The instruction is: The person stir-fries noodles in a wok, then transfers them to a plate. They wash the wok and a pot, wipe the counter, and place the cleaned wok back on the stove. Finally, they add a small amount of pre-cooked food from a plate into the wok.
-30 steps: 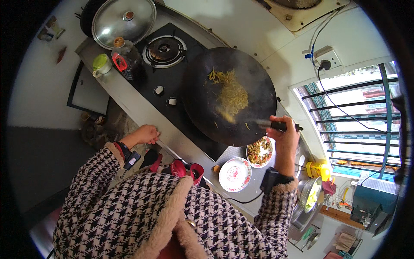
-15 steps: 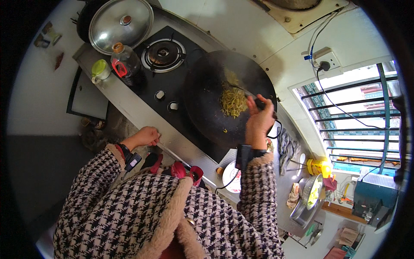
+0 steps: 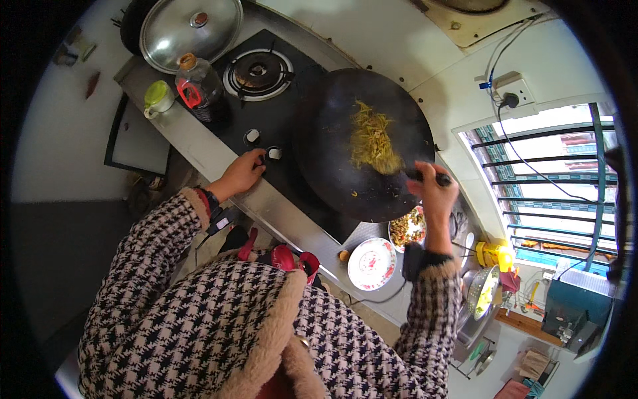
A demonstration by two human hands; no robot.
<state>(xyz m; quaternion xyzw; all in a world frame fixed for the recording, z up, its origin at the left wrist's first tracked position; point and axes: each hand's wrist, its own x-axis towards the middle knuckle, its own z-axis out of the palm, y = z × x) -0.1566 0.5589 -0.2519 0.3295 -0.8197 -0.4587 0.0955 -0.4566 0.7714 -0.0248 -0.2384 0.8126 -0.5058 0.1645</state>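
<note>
My right hand (image 3: 433, 193) is wrapped round the black handle of a spatula (image 3: 443, 179) at the right rim of a large dark wok (image 3: 325, 179). The spatula's blade is hard to make out by the shredded yellow-green food (image 3: 372, 139) in the wok. My left hand (image 3: 243, 174) reaches to the stove front, fingertips pinched at the nearer stove knob (image 3: 274, 153). A second knob (image 3: 252, 136) sits just beyond it. Thin steam hangs over the wok.
A bare burner (image 3: 258, 72), a dark bottle (image 3: 199, 93), a green-lidded jar (image 3: 158, 98) and a large metal lid (image 3: 193, 33) stand at the left. Near the wok's right lower side are a white plate (image 3: 372, 264) and a dish of chopped food (image 3: 407, 228). A colander (image 3: 480, 292) stands farther right.
My left hand has risen from the counter's front edge to the stove knob. My right hand has moved right and down with the spatula, and the shredded food has shifted and spread.
</note>
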